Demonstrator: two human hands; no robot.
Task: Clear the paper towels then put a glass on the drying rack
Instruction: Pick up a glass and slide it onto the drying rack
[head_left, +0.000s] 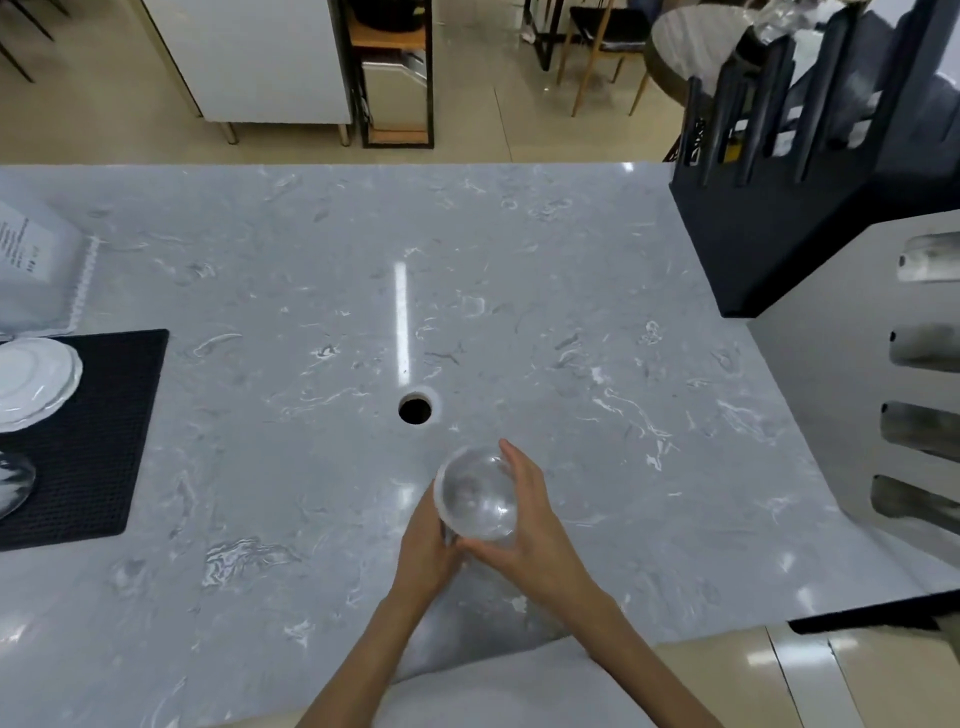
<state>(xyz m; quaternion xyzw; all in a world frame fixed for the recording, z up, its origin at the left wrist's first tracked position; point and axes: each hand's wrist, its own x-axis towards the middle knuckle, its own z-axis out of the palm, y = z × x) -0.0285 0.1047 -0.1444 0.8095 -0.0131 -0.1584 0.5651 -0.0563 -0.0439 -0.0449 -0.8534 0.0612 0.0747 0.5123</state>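
Observation:
A clear drinking glass is held over the grey marble counter, seen from above through its mouth. My left hand wraps its left side and my right hand cups its right side, fingers along the rim. A black ribbed drying mat lies at the left edge of the counter, well to the left of the glass. No paper towels are in view.
White plates and another clear dish rest on the mat. A white package lies behind it. A round hole opens in the counter just beyond the glass. A black slotted holder stands at the right.

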